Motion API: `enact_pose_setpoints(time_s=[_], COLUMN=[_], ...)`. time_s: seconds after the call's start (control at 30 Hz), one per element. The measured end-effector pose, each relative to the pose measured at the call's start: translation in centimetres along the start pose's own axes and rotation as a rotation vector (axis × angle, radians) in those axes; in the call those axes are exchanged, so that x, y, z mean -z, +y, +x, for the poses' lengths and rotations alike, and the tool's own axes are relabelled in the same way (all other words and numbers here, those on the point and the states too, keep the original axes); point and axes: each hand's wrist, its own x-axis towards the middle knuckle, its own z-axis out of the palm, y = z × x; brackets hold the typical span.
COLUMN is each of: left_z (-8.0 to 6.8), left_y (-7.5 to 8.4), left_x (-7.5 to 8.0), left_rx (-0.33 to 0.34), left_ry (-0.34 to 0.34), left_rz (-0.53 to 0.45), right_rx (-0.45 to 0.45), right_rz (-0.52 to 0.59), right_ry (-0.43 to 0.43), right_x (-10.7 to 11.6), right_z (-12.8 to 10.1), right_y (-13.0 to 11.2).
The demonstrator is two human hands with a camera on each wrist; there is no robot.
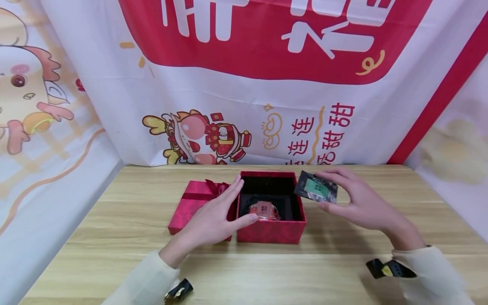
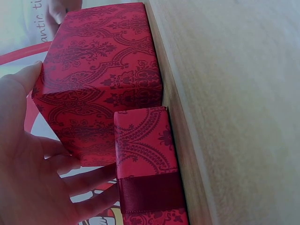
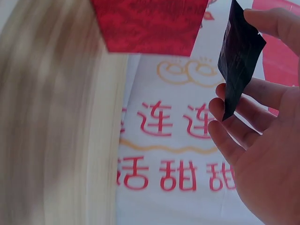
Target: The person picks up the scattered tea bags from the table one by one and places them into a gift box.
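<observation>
An uncovered red patterned gift box with a black inside stands in the middle of the table. Inside it lies a small clear-wrapped packet with a reddish label. My left hand rests at the box's left side, fingers fairly straight and thumb at the front rim; in the left wrist view the thumb tip touches the box edge. To the right of the box, my right hand pinches a small dark flat packet with a green label between thumb and fingers. The packet's dark back shows in the right wrist view.
The red box lid with a ribbon bow lies left of the box, partly behind my left hand. The wooden table ends at a white printed cloth at the back. More printed cloth hangs at both sides.
</observation>
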Motion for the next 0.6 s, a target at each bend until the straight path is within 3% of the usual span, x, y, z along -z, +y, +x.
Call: enact_pose_setpoints(time_s=[0.6], left_z=[0.1], left_y=[0.0], left_x=[0.0], left_rx=[0.014], left_ry=[-0.008], left_rz=[0.008], right_rx=[0.095], right_rz=[0.135], right_ry=[-0.003], right_x=[-4.6], right_z=[4.0], right_y=[-3.8])
